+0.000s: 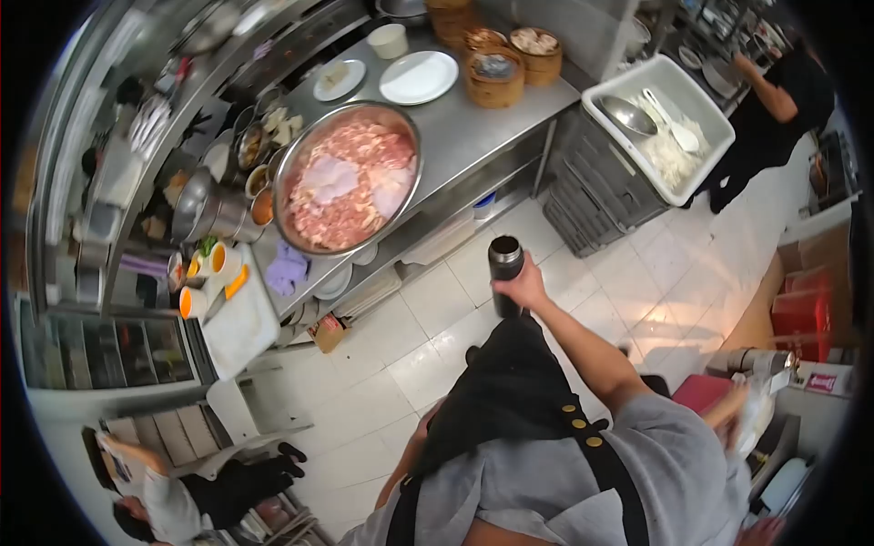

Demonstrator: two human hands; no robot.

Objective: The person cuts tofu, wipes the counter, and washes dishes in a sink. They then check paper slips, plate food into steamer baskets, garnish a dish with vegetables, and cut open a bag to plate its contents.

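Observation:
My right hand is closed around a black thermos flask, held upright in front of my black apron. The flask's top looks open and its inside is dark. Low beside the apron is my left hand, mostly hidden behind the cloth, so its fingers do not show. Ahead of me, a large metal bowl of raw chopped meat stands at the edge of the steel counter, apart from both hands.
A grey-white tub with rice-like food, a ladle and a white scoop sits on stacked crates. Bamboo steamers and plates stand on the counter. A cutting board is at left. Co-workers stand right and lower left.

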